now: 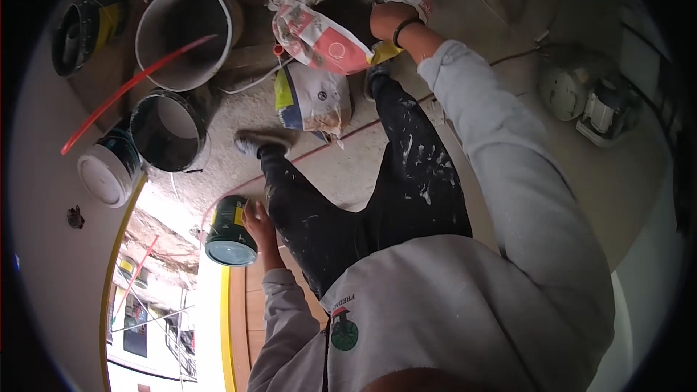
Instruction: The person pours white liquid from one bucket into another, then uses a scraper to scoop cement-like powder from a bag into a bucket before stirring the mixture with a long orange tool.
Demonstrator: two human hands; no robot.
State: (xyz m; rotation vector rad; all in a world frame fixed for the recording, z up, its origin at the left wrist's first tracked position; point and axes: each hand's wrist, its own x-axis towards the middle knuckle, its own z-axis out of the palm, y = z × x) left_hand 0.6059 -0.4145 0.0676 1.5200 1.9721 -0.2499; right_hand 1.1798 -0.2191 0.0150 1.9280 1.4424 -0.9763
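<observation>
The person is wearing a pale grey sweatshirt [508, 247] with long sleeves and a small green and red emblem [344, 327] on the chest. They are wearing black trousers [406, 181] spattered with white paint, a dark wristband [404, 27], and dusty shoes [258, 141].

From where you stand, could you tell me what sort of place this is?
Probably a room under renovation or a building site. Empty buckets and crumpled paper sacks crowd a dusty bare floor. The right hand grips a sack; the left hand holds a green can.
</observation>
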